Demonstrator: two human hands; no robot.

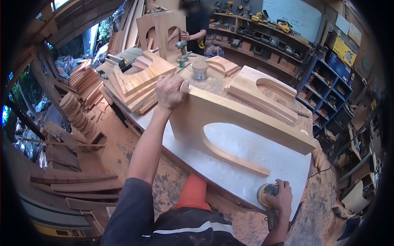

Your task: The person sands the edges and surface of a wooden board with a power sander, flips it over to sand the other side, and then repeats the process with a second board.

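My left hand (171, 91) is closed over the upper left corner of a thick wooden panel (242, 112) with an arched cutout. The panel stands on edge on a whitish board (238, 141) covering the near part of the workbench. At the board's near right, my right hand (283, 197) is wrapped round a yellow-and-black orbital sander (266, 194). The sander sits on or just above the board, apart from the panel; its underside is hidden. Several cut panels (141, 82) are stacked left of my left hand.
Beyond the panel lie another arched piece (262, 82), a plastic tub (200, 70) and a cordless drill (182, 51). Across the bench a person (197, 30) handles upright arched panels (162, 30). A blue shelf (324, 88) stands right; stacked wood discs (78, 115) stand left.
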